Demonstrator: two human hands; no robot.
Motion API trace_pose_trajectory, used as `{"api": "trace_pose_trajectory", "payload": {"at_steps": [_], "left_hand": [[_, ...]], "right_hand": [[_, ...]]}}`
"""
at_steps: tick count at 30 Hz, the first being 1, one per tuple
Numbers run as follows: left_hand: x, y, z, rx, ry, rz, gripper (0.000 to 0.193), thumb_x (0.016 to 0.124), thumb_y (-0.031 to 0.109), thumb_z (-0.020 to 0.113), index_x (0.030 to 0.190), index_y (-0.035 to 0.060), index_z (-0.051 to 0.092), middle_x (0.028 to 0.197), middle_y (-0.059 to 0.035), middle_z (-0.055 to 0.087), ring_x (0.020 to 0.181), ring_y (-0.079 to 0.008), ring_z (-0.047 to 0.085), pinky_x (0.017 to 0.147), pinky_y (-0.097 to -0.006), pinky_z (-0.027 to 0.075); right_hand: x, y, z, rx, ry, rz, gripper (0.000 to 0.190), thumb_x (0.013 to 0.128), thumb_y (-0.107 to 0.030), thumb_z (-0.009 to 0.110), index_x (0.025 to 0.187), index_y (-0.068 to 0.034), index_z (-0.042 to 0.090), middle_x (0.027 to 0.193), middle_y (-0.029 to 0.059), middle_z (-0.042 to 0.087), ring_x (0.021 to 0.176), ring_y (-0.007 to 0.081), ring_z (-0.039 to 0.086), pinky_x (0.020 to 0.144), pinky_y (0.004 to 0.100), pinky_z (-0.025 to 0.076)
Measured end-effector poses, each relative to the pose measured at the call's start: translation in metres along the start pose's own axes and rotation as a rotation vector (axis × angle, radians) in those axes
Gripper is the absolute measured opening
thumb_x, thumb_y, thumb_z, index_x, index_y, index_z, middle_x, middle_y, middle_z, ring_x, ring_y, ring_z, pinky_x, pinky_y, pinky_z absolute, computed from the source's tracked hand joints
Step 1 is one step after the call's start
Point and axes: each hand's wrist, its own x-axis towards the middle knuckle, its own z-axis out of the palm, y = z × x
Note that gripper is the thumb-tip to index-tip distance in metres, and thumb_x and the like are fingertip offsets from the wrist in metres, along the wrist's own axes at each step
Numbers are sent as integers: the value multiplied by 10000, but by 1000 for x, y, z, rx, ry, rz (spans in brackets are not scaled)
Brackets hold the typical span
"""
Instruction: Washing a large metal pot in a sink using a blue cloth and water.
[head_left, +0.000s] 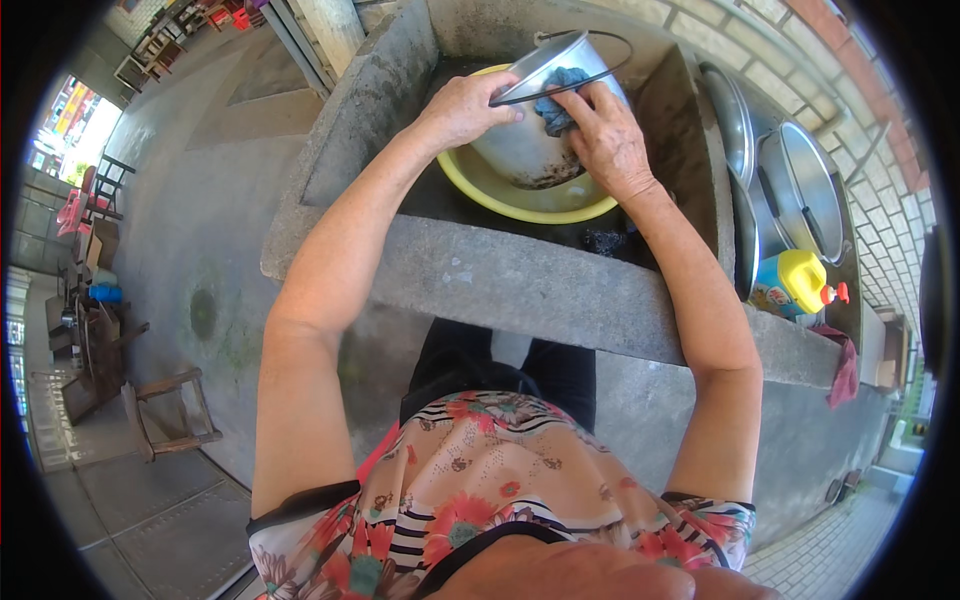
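A metal pot (517, 146) with a thin wire handle is tilted over a yellow-rimmed basin (517, 214) holding cloudy water. Dark stains mark the pot's lower side. My left hand (469, 109) grips the pot's rim at the left, thumb and fingers on either side of it. Bunched in my right hand (609, 139) is a blue-grey cloth (556, 112), pressed against the pot's outer wall near the rim. The basin sits inside a concrete sink (487, 251). Whether the pot's base touches the basin is unclear.
Right of the sink, metal pots (799, 191) lean on a ledge beside a yellow-and-blue pump bottle (799, 281). A dark red cloth (840, 367) hangs over the ledge. Something dark (604, 241) lies on the sink floor. A wooden stool (172, 412) stands at the left.
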Motion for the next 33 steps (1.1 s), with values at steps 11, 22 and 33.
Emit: {"api": "trace_pose_trajectory", "payload": {"at_steps": [11,22,33], "left_hand": [[6,14,-3,280,-132,-124,392,875,469,558,966,113,691,901,-138,685,892,-325,645,793,-434,484],[-3,32,5,195,-52,-172,387,877,445,557,993,106,701,889,-136,688,867,-302,649,771,-416,478],[4,19,2,-115,22,-227,370,867,411,588,964,72,701,841,-123,687,799,-258,661,726,-368,495]], "right_hand": [[-4,35,-3,112,74,250,470,742,7,606,1187,-146,596,976,112,552,909,316,578,803,387,482],[-9,52,10,172,99,463,446,781,-141,631,1224,-151,591,993,147,559,950,330,572,856,389,463],[3,-20,-2,109,13,69,495,741,-74,658,1219,-162,563,1017,139,511,894,346,578,814,414,497]]}}
